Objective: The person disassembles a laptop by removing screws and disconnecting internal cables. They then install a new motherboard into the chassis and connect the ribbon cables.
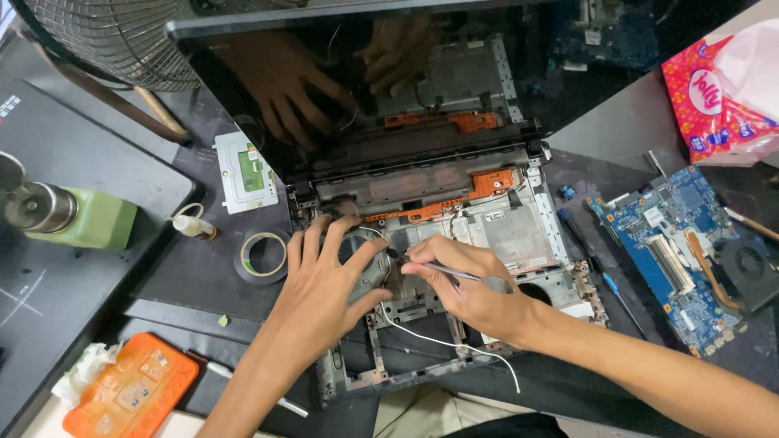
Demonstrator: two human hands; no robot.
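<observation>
Even, fairly bright light, sharp at the centre.
The dark laptop screen mirrored both hands; shadows stayed soft, and the frame edges bent slightly outward.

Bare left hand & right hand, forearms uncovered, no sleeves, gloves, rings or watch visible.

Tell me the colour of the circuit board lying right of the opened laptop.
Blue, the circuit board with a copper heat pipe, seen in the head view.
</observation>
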